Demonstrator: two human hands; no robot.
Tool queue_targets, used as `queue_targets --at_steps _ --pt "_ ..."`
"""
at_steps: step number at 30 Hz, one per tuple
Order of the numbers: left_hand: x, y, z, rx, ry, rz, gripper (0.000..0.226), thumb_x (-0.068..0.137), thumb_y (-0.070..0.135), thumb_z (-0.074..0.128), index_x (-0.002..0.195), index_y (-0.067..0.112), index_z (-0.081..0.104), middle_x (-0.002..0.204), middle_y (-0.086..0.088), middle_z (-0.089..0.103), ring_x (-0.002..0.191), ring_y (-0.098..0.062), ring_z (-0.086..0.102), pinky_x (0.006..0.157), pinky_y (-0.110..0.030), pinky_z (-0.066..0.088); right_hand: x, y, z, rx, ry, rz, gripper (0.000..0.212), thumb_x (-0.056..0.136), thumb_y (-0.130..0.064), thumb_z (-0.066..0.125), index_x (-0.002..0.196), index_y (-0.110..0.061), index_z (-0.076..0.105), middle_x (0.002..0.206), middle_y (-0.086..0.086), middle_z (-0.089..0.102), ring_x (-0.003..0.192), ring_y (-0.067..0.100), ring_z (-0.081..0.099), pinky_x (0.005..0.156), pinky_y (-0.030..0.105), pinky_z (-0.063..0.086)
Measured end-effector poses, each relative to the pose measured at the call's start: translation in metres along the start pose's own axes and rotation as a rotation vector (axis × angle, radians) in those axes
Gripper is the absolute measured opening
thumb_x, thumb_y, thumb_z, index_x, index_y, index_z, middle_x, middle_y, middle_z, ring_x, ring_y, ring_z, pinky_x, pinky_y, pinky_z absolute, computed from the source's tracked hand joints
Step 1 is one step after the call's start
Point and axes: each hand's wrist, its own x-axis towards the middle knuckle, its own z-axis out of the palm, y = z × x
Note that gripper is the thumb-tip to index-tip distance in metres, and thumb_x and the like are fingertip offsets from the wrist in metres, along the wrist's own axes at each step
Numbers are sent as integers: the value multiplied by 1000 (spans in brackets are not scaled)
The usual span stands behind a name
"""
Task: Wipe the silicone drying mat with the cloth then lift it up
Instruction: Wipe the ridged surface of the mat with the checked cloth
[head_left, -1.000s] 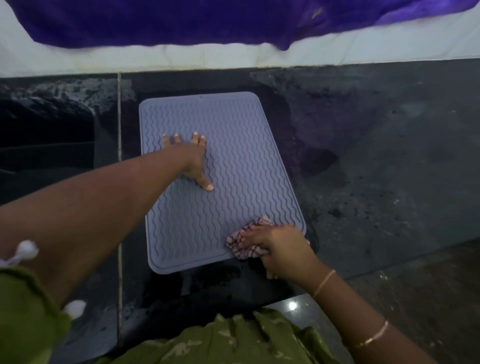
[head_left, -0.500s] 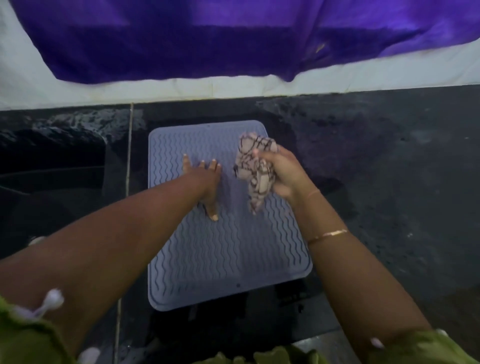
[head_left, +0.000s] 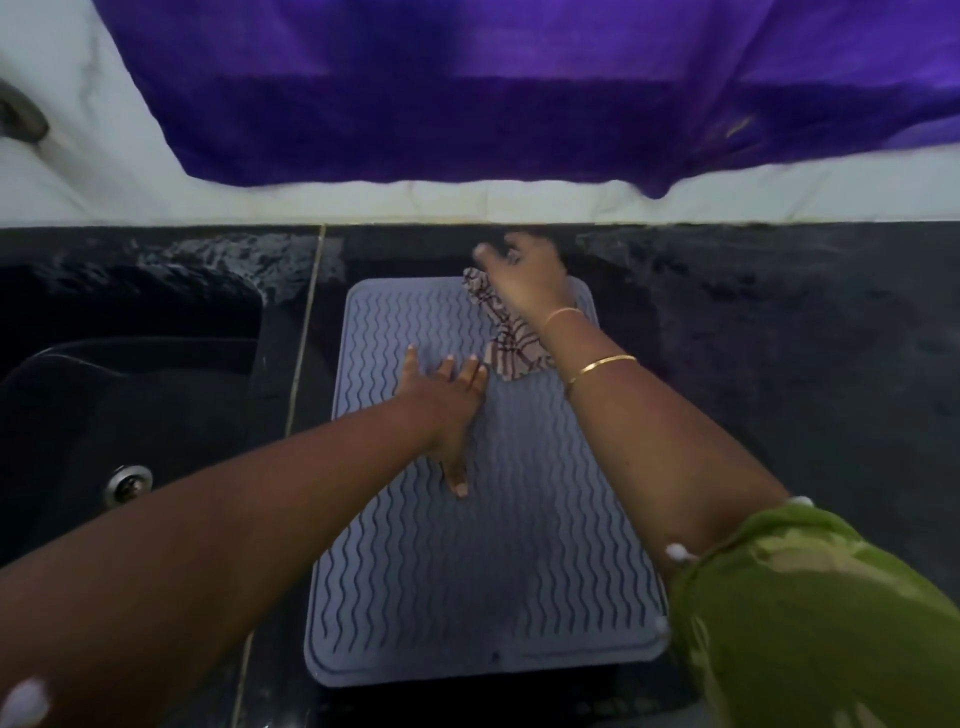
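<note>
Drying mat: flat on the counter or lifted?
Flat. The silicone drying mat lies on the black counter, the left hand resting flat on it; the right hand holds the cloth near its far edge.

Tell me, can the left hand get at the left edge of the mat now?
Probably yes. The left hand lies flat on the mat, close to that edge, and nothing shows between them; the right hand and cloth are at the far end.
</note>
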Motion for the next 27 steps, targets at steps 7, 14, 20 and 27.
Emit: queue_targets --at_steps 7,14,20,27 --pt "0 -6 0 18 8 11 143 55 73 72 149 18 -19 159 0 -20 148 -20 -12 111 -61 -12 -27 27 24 -563 -32 -137 55 94 -34 37 146 -21 24 158 7 14 142 33 12 109 59 15" --pt "1 -8 2 -11 -2 30 145 55 72 73 148 17 -23 158 0 -22 148 -22 -13 112 -59 -11 -85 34 30 -661 70 -113 48 89 -23 49 136 -19 42 149 13 29 134 37 28 99 52 29" --pt "1 -4 1 9 -18 24 143 58 69 74 147 15 -24 157 -2 -25 147 -23 -16 116 -57 -9 -14 19 29 -636 71 -121 47 86 -13 48 133 -21 47 144 13 33 131 36 32 102 55 28" --pt "-2 -9 1 -14 -15 40 143 56 73 71 148 18 -24 157 1 -25 147 -20 -16 114 -54 -12 -51 22 12 -640 -51 -132 52 86 -16 54 136 -18 42 143 12 34 127 35 37 102 53 35"
